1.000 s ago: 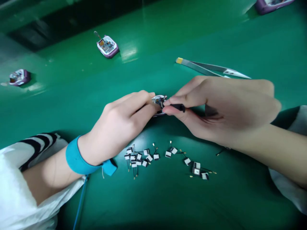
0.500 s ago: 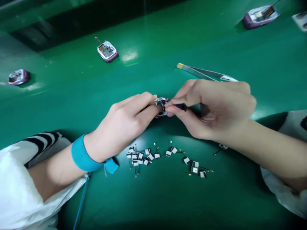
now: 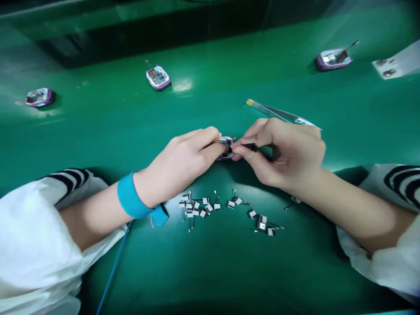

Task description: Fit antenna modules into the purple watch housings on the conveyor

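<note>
My left hand grips a small watch-like device with an exposed circuit board, its fingertips on the device's near side. My right hand pinches a small black tool between thumb and forefinger. The tool's tip meets the device at its right side, and the fingers hide much of the contact point. Steel tweezers with a yellow tip lie just beyond my right hand, partly hidden by it.
Several small white-and-black antenna pieces with thin wires lie in loose groups on the green mat below my hands. Several purple device housings stand farther back. A white sheet lies at the upper right. A blue wrist strap circles my left wrist, with its cord running down.
The view has pulled back and tilted, so everything looks smaller and more of the far mat and the white sheet show. Both hands keep their holds on the device and tool.
</note>
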A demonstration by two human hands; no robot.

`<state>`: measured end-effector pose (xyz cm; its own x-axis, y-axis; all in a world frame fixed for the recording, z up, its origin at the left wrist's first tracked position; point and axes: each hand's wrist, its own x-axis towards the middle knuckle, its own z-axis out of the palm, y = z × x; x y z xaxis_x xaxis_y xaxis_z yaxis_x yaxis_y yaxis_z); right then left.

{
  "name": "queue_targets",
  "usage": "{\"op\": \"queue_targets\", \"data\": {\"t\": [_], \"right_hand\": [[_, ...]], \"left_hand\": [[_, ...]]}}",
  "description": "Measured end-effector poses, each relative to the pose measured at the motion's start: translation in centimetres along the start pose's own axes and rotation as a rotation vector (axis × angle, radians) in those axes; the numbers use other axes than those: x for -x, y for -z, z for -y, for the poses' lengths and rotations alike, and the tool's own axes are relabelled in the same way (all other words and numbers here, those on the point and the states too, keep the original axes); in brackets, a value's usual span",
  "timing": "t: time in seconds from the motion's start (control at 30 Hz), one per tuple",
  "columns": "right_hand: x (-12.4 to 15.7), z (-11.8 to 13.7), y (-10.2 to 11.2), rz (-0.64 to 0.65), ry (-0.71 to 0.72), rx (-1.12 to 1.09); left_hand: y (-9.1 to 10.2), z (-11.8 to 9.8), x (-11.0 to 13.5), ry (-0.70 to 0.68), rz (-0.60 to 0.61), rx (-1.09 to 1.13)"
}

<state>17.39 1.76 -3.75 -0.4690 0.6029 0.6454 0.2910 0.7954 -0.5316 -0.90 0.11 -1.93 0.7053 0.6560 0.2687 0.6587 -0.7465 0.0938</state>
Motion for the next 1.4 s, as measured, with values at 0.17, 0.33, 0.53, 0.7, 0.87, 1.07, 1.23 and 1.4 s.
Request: {"op": "queue_targets", "data": {"t": [0.17,0.33,0.53,0.7,0.87,1.07,1.23,1.4], "right_hand": [[-0.6,-0.6,1.6,-0.175,-0.205,-0.196],[-1.1,-0.2,3.9,0.095,-0.215,0.044],[-0.2,1.7,2.4,0.443,-0.139,0.265],[0.5,2.4,1.0,0.376,0.136,0.661],[0.0,3.3,1.2,0.309,0.171,0.768],[-0.5,3.4,1.6,0.241,0.283,0.818],[-0.6,3.1,1.6,0.191,0.398,0.843],[-0.6,2.4,1.6,0.161,0.398,0.798]], "left_hand": [[0.4,-0.7,0.0,0.008,0.0,0.038],[2.5,-0.9,0.1,0.193,0.025,0.267],[1.6,1.2,-0.5,-0.048,0.28,0.537],[-0.7,1.2,-0.5,0.054,0.121,0.567],[-0.8,0.0,0.0,0.143,-0.022,0.585],[-0.7,-0.5,0.1,0.169,-0.082,0.645],[-0.4,-0.7,0.1,0.159,-0.094,0.694],[-0.4,-0.7,-0.1,0.178,-0.071,0.724]]}}
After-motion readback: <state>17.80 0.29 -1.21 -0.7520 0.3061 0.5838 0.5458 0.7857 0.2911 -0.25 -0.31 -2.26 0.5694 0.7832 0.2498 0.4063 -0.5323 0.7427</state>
